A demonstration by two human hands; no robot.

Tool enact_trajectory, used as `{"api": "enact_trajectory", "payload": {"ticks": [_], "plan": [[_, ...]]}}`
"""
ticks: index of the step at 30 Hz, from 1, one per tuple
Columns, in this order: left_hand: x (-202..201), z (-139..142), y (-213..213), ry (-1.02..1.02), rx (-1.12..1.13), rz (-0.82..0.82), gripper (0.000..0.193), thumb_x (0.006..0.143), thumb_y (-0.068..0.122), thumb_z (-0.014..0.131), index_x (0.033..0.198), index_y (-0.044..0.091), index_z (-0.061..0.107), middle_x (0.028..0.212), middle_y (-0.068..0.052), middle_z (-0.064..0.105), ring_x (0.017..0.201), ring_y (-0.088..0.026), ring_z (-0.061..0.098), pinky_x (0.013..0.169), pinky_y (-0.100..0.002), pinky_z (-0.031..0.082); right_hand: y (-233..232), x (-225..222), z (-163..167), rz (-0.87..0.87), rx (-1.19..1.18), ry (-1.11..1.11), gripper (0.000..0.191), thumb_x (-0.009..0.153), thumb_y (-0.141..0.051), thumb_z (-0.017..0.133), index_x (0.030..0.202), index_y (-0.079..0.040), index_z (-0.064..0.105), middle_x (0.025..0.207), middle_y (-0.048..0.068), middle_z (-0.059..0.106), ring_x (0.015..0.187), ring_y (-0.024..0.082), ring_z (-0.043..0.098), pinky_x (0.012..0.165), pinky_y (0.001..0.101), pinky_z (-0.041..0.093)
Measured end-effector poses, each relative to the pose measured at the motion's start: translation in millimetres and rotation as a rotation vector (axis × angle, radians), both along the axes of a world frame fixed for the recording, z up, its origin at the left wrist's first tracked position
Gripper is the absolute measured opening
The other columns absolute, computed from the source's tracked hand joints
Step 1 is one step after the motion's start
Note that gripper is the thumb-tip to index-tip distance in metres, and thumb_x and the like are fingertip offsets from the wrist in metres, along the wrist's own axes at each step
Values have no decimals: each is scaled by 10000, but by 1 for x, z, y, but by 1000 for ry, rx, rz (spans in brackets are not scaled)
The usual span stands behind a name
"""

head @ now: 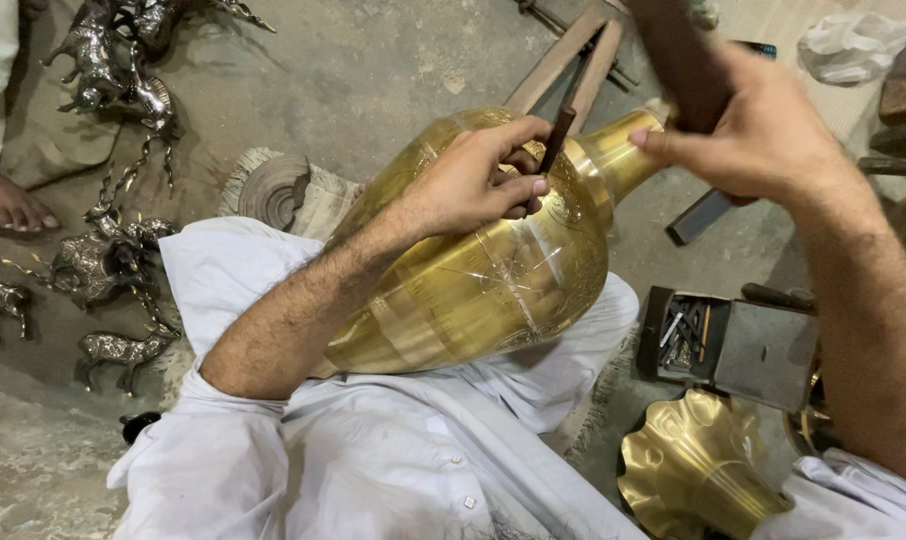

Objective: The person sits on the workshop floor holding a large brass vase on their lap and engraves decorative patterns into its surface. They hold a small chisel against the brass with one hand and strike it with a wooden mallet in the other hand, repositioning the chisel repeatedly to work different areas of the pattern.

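Dusty concrete floor (373,60) is being used as the work area, and a large brass vase (473,290) is being cradled on its side across the white-clothed lap (373,460), neck pointing away from the body. The left hand (473,185) is being kept clenched around a thin dark chisel (556,140), whose tip is being pressed against the vase's shoulder where fine lines are showing. The right hand (763,135) is being held closed around a dark wooden mallet (678,60) just above the chisel head. The vase is being judged heavy, stiff and slick on its polished skin, liable to roll and to dent; a hold at the wide belly or under the neck flare is being judged safest. A small open box (723,345) of metal tools is lying to the right, a fluted brass piece (693,470) near it. Dark metal animal figures (103,260) are standing on the floor to the left, beside another person's bare foot (8,200).
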State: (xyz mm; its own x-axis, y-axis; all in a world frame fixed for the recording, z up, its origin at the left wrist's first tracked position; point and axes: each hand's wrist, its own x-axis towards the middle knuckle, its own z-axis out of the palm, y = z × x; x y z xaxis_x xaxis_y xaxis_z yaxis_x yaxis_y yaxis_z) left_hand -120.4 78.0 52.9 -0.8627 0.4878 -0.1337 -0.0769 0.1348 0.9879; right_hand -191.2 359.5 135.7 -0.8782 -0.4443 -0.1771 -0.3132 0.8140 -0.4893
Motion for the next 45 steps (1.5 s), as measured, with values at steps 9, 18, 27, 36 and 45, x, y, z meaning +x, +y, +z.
{"api": "enact_trajectory", "payload": {"ticks": [9, 18, 27, 36, 45], "plan": [[0, 4, 0, 24, -102, -1, 446, 990, 186, 684, 1403, 100, 540, 1015, -100, 796, 840, -110, 789, 758, -268, 668, -3, -3, -5, 53, 82, 37, 623, 816, -265, 892, 1313, -10, 617, 920, 151, 722, 815, 222, 697, 716, 397, 562], [2, 3, 1, 8, -30, 14, 432, 984, 156, 697, 1387, 98, 553, 1005, -86, 765, 828, -91, 774, 731, -256, 669, -4, -3, 14, 140, 333, 53, 576, 792, -247, 886, 1293, -66, 667, 854, 162, 738, 746, 243, 704, 707, 413, 566], [2, 10, 3, -64, -7, 6, 468, 958, 110, 691, 1396, 52, 536, 1003, -98, 769, 822, -99, 755, 699, -254, 649, -8, 2, 8, -70, 120, 10, 526, 865, -295, 827, 1258, -9, 626, 931, 195, 742, 820, 302, 732, 727, 455, 576], [4, 15, 1, -76, -28, 14, 428, 963, 110, 678, 1364, 39, 548, 1021, -97, 777, 868, -98, 770, 732, -251, 663, -14, 4, 12, -99, 21, -109, 641, 833, -265, 818, 1381, -68, 552, 1025, 158, 744, 890, 269, 728, 762, 421, 593], [5, 13, 2, -29, -31, 17, 451, 952, 105, 700, 1372, 33, 549, 1010, -101, 789, 866, -108, 773, 741, -265, 660, -19, 5, 17, 122, 386, -77, 554, 760, -255, 862, 1240, -81, 646, 898, 166, 755, 839, 294, 735, 763, 451, 583]]}}
